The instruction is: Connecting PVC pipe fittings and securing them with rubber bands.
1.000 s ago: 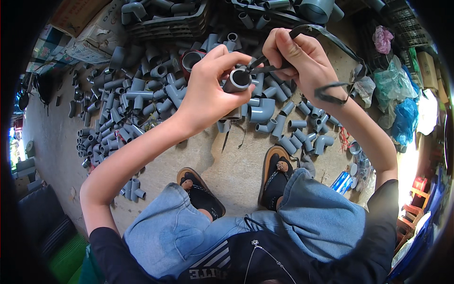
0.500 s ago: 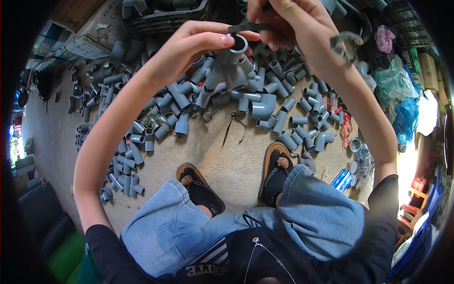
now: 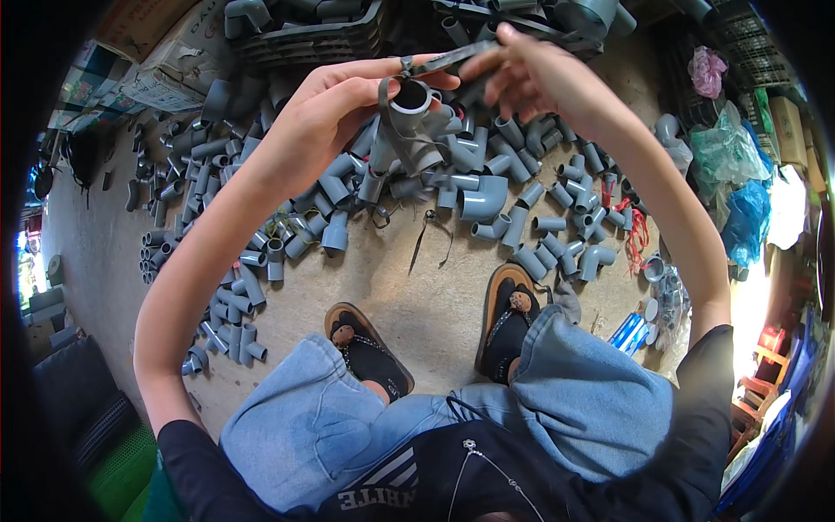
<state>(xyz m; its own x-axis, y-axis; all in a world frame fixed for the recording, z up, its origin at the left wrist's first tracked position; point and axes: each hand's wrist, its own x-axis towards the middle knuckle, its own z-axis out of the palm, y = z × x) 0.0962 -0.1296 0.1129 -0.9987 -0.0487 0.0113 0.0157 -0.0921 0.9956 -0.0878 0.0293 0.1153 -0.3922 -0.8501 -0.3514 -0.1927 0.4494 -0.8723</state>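
Observation:
My left hand (image 3: 335, 109) grips a bundle of grey plastic pipe fittings (image 3: 410, 97), its thumb by the round mouth of the top one. A dark rubber strip (image 3: 448, 59) loops down over the fittings and also runs straight from the left fingers toward my right hand (image 3: 535, 78). The right hand is raised beside the bundle, its thumb at the strip's far end and its other fingers loosely curled and blurred by motion. How firmly it pinches the strip is partly hidden.
Many loose grey pipe fittings (image 3: 484, 198) lie across the concrete floor beyond my feet. Black crates (image 3: 304, 39) of fittings stand at the back. Red ties (image 3: 637, 235), dark strips (image 3: 419, 244) and plastic bags (image 3: 748, 222) lie about; cardboard boxes (image 3: 170, 70) stand far left.
The bundle has shifted left and toward me, and the strip now wraps down over it. My right hand has moved lower, its fingers spreading from a tighter grasp.

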